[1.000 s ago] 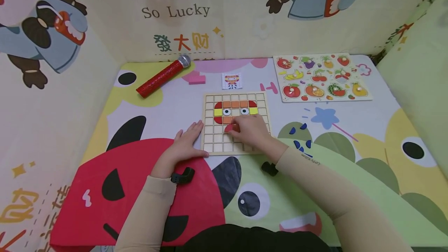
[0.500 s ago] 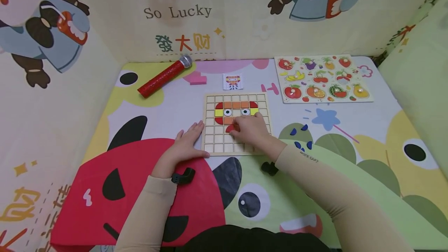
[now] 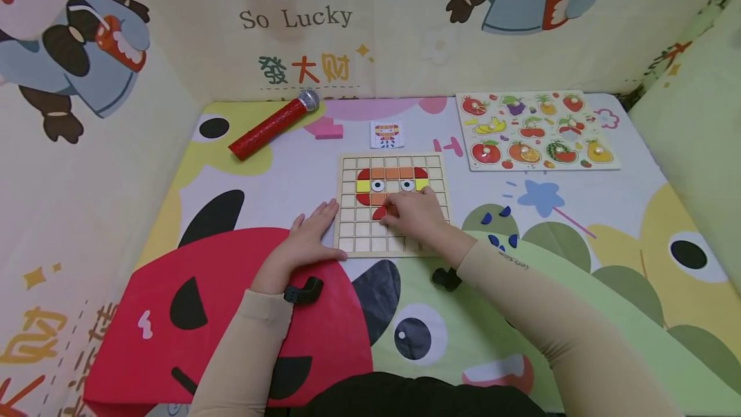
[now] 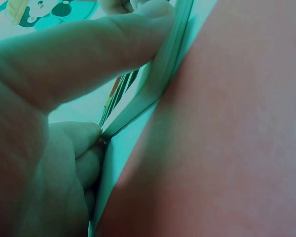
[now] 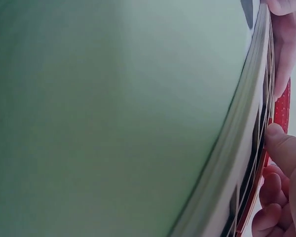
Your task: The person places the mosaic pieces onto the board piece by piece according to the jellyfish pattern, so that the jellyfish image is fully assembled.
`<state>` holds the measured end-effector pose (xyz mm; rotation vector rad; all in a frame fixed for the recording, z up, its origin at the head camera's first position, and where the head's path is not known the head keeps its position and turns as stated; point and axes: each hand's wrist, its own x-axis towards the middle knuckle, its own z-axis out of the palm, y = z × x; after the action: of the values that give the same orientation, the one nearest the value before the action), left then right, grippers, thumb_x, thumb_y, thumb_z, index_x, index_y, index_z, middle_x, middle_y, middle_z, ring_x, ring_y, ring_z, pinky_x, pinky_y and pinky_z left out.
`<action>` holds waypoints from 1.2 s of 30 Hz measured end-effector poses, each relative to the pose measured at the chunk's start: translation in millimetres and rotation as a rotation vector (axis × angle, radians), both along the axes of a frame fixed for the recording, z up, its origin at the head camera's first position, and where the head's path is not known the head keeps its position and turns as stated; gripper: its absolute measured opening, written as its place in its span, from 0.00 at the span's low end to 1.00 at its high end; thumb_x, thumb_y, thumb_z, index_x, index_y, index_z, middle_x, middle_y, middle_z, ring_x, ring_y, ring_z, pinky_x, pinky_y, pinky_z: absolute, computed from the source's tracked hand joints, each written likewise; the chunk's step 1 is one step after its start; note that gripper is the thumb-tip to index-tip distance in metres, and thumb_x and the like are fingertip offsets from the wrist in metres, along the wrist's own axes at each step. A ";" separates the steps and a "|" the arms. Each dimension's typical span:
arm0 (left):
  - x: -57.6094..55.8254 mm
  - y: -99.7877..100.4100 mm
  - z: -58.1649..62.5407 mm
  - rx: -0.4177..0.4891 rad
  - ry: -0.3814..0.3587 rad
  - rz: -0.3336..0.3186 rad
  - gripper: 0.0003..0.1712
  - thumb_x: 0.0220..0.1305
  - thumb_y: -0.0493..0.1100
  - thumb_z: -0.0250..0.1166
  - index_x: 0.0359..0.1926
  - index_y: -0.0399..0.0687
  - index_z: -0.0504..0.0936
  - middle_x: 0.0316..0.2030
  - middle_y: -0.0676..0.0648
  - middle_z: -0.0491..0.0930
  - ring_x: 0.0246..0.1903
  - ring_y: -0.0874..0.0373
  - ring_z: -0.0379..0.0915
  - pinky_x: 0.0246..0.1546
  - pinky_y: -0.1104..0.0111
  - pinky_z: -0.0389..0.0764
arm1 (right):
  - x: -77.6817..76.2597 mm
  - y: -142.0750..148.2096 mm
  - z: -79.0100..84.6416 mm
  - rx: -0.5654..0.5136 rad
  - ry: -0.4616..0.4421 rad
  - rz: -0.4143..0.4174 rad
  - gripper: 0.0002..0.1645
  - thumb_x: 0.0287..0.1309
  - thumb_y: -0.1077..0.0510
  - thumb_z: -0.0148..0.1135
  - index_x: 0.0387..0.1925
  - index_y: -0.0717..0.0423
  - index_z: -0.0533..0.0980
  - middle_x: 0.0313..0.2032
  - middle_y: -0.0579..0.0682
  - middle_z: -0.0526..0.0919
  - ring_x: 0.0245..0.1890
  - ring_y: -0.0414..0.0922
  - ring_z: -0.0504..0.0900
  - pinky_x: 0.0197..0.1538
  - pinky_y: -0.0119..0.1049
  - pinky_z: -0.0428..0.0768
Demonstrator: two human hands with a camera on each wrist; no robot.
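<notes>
A square wooden grid board (image 3: 354, 252) lies mid-table with a face of red, orange and yellow tiles plus two eye tiles (image 3: 377, 185) set in its cells. Just below that face, my right hand (image 3: 419, 216) pinches a red quarter-round tile (image 3: 379, 213) between thumb and fingers, low over the cells; the hand hides part of the right side of the grid. My left hand (image 3: 307, 237) rests with spread fingers against the board's left edge, its thumb at the near corner. In the left wrist view, the thumb (image 4: 98, 54) and fingertips touch the board's rim (image 4: 160, 84).
Several blue tiles (image 3: 494, 240) lie right of the board. Behind it are a small pattern card (image 3: 386, 135), pink pieces (image 3: 329, 132) and a red glittery microphone (image 3: 272, 126). A fruit puzzle board (image 3: 538, 130) lies at the back right. Patterned walls stand behind the table.
Both hands stay almost where they were, the right with the red tile at the same cell. The whole head view has shifted slightly.
</notes>
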<state>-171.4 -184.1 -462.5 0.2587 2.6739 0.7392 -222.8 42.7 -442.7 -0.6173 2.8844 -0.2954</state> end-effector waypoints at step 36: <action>-0.2 0.5 1.0 -0.002 0.007 0.001 0.63 0.38 0.55 0.73 0.71 0.58 0.44 0.71 0.53 0.44 0.70 0.53 0.35 0.66 0.45 0.37 | -5.0 57.1 32.3 -0.236 -0.049 -0.164 0.23 0.53 0.45 0.61 0.49 0.52 0.75 0.30 0.46 0.79 0.30 0.45 0.73 0.37 0.38 0.68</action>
<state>-171.7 -183.6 -461.5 0.2595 2.6816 0.7379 -227.9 99.8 -410.4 -0.4009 2.8798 -0.6712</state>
